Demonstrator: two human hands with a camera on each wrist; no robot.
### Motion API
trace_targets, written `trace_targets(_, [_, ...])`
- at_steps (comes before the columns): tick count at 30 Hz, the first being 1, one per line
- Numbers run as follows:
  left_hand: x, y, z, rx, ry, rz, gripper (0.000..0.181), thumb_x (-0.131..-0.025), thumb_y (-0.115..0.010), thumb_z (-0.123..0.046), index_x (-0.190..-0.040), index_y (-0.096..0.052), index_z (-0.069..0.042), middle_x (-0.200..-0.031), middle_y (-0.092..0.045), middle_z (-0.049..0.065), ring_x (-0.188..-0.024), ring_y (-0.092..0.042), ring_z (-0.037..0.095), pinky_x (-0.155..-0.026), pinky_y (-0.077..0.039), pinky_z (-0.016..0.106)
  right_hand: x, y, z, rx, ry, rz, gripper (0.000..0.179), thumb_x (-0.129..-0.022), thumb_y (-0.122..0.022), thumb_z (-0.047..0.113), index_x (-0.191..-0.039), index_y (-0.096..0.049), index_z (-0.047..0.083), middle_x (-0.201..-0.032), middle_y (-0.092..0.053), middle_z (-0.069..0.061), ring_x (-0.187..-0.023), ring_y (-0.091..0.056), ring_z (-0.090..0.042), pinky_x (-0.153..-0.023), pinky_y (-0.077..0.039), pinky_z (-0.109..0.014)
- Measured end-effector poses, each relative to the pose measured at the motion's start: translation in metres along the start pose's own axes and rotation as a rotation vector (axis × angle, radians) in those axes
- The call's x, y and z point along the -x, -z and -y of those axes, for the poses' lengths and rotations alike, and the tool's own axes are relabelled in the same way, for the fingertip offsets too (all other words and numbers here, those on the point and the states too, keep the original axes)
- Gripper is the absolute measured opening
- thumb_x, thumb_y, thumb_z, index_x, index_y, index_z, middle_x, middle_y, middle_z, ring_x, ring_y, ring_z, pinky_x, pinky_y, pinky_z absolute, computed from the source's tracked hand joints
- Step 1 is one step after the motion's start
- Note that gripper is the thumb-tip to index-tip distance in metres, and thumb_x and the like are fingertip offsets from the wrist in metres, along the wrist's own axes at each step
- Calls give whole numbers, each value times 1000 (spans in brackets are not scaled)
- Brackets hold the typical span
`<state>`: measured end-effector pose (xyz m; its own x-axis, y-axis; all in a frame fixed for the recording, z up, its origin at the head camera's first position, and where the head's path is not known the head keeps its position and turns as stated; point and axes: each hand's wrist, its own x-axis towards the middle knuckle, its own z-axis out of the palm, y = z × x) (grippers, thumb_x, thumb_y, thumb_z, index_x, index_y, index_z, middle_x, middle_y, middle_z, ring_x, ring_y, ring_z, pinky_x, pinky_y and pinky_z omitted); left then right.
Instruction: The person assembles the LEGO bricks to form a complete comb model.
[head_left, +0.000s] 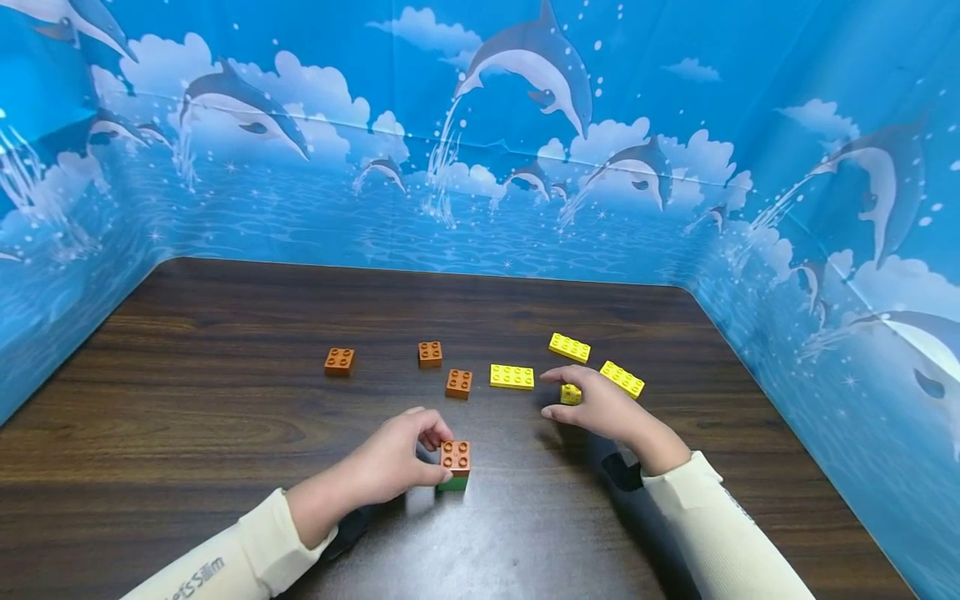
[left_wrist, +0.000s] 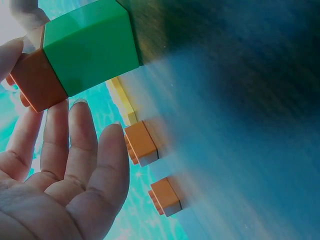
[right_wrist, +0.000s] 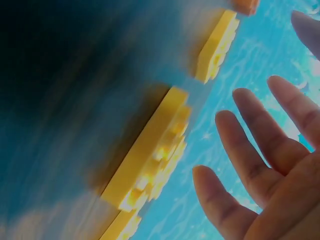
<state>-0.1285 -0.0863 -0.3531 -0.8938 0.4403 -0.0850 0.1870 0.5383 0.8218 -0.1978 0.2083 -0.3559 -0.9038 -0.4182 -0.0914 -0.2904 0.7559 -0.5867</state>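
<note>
In the head view my left hand [head_left: 390, 458] holds a brown toy brick [head_left: 455, 456] between thumb and fingers. This brick sits on top of a green brick [left_wrist: 92, 47], which stands on the table; the left wrist view shows the two joined. My right hand [head_left: 600, 406] hovers at a small yellow-looking brick [head_left: 571, 394], partly hidden by the hand. Its thumb and fingers are spread apart, with nothing gripped. In the right wrist view the straight fingers stand apart from a long yellow brick [right_wrist: 147, 155].
Loose brown bricks lie farther back, one at left [head_left: 340, 362], a second brick [head_left: 430, 354] and a third brick [head_left: 459, 384] nearer the middle. Flat yellow bricks [head_left: 512, 377] lie around the right hand. A dolphin-printed curtain [head_left: 450, 225] borders the dark wooden table [head_left: 187, 417].
</note>
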Motion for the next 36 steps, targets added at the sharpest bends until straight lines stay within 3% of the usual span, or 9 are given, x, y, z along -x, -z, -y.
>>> trace_targets(13, [-1,1,0,-14,-11,6,28,-74,-81,-5,-94,-62,-7,-92,-55,2,-86,-54,19,-76,-45,32,-8,9,-33,122,-89,-15,52,-85,-74,18,-131,-56,0,-133,-54,-18,-125,-48,-38,-100,-40,-52])
trace_targets(21, [-2,1,0,-14,-17,7,27,-74,-81,-5,-94,-62,-7,-92,-55,2,-86,-54,19,-76,-45,32,-11,14,-39,214,-145,0,50,-83,-75,16,-128,-59,1,-128,-58,-18,-120,-51,-37,-98,-41,-52])
trace_targets(36, [-3,1,1,-24,-14,14,27,-75,-80,-5,-93,-61,-7,-91,-54,2,-87,-54,20,-76,-45,32,-9,11,-41,354,-108,-15,36,-86,-72,15,-117,-66,0,-109,-64,-14,-102,-59,-31,-89,-47,-49])
